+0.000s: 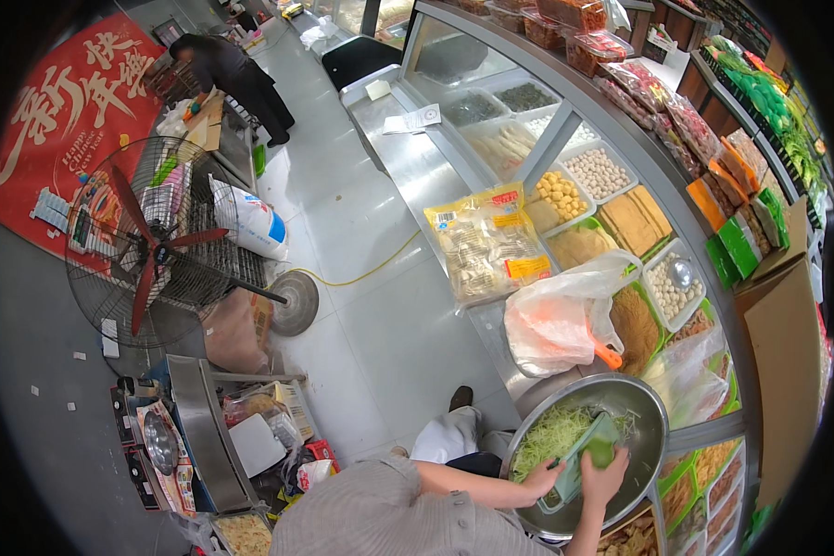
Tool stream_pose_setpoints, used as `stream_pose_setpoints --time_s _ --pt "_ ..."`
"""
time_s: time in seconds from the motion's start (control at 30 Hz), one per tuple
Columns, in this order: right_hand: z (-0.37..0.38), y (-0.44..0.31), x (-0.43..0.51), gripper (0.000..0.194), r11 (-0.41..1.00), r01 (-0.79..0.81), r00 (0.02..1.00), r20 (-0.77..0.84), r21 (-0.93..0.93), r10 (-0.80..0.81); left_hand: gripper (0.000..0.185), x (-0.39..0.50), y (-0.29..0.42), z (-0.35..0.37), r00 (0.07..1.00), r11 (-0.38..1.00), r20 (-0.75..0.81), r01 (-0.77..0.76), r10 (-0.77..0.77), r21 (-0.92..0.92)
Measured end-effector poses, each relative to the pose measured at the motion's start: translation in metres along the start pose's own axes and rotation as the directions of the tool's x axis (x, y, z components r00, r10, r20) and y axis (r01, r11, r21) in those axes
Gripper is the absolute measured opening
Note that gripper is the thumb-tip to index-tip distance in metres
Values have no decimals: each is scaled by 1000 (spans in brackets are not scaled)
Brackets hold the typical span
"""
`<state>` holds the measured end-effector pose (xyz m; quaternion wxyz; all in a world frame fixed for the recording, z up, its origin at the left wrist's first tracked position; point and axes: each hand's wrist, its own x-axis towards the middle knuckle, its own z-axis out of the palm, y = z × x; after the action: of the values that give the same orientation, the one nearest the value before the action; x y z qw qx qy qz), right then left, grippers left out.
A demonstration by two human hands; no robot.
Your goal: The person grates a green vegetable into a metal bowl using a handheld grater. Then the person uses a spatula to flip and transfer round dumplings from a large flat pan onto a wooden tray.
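Observation:
A large stainless steel bowl (pixel 650 445) sits at the lower right, in front of me, with a heap of pale green shreds (pixel 552 434) in it. My left hand (pixel 543 481) grips the handle end of a light green plastic grater (pixel 570 472), which leans inside the bowl. My right hand (pixel 606 475) holds a green vegetable piece (pixel 601 452) against the face of this grater. Some shreds cling to the bowl's inner wall. Beyond the bowl's far rim lies a white plastic bag (pixel 556 320) with an orange handle (pixel 606 353) sticking out.
A glass-fronted case with food trays (pixel 601 172) curves along the right. A yellow-edged food pack (pixel 486 243) lies on the steel counter (pixel 427 163). At the left stand a floor fan (pixel 156 243) and a steel cabinet (pixel 208 431). A person (pixel 240 83) bends over a far table.

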<state>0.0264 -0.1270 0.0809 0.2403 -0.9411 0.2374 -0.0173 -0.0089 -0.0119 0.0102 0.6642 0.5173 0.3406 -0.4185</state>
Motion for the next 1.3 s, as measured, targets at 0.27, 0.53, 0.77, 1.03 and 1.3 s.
stream_pose_setpoints --time_s 0.27,0.53,0.77,1.03,1.3 --pt "-1 1 -3 55 999 34 995 93 13 -35 66 3 0 1 998 998 22 61 -62 24" --pt "2 -1 9 60 999 11 995 -98 -51 -16 57 7 -10 4 995 996 82 54 -48 -70" --pt "-1 2 8 64 997 -32 999 28 -75 34 49 -2 -5 -3 996 989 76 50 -39 -142" --pt "-13 3 0 74 992 -86 984 147 -96 100 20 1 1 -11 985 987 161 83 -60 -139" --pt "-11 2 16 69 995 -35 997 -73 -89 29 20 0 0 -9 974 973 226 59 -7 -224"
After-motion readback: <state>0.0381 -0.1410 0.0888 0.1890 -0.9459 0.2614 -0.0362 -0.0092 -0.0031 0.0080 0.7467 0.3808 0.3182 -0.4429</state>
